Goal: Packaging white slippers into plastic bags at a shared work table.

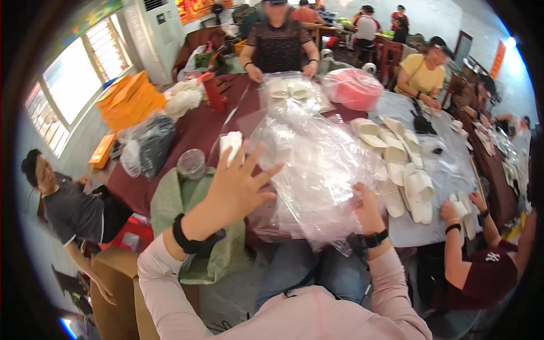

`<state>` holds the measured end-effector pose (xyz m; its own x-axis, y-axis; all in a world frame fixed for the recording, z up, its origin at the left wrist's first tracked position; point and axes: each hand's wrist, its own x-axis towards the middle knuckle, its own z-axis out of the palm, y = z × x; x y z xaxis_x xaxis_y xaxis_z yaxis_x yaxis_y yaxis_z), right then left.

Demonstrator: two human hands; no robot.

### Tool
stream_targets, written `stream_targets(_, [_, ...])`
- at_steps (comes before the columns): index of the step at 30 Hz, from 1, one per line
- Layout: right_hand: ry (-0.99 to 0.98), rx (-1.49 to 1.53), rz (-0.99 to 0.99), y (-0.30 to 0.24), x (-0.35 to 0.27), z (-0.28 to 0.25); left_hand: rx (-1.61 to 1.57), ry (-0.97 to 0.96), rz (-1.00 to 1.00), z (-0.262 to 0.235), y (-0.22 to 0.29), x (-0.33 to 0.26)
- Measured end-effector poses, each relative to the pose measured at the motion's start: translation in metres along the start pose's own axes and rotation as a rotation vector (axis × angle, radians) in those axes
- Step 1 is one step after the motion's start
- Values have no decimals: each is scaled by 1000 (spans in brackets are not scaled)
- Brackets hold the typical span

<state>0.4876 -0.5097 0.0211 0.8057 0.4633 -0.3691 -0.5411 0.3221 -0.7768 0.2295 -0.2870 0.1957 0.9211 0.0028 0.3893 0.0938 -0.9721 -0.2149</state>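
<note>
A loose stack of clear plastic bags (317,170) lies on the table right in front of me, shiny and crumpled. My left hand (226,190) is raised at its left edge with the fingers spread, holding nothing. Just beyond those fingertips is a small white piece (230,141), perhaps folded paper. At the right edge of the stack, my right hand (367,207) has its thumb and fingers closed on the plastic; some of the fingers are hidden. Farther off, a pair of white slippers (289,90) in clear plastic lies before another person.
Several white slippers (418,192) are laid out on my right. Green cloth (175,195) and a clear round container (191,163) are on my left, with orange boxes (130,102) beyond. A pink bundle (354,89) sits at the back. Co-workers surround the table.
</note>
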Motion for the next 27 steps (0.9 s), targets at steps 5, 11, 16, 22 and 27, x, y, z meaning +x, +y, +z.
stream_targets(5, [205, 47, -6, 43, -9, -12, -223, -184, -147, 105, 49, 28])
stream_targets(11, [228, 128, -177, 84, -30, -25, -370, -449, -355, 206, 74, 59])
stream_targets(16, [354, 244, -133, 89, -43, -4, -312, -528, -330, 235, 97, 65])
stream_targets(22, [35, -214, -114, 91, -53, -4, -517, -672, -442, 217, 105, 76])
stream_targets(27, [285, -733, -960, 28, -100, 37, -490, -652, -477, 239, 111, 64])
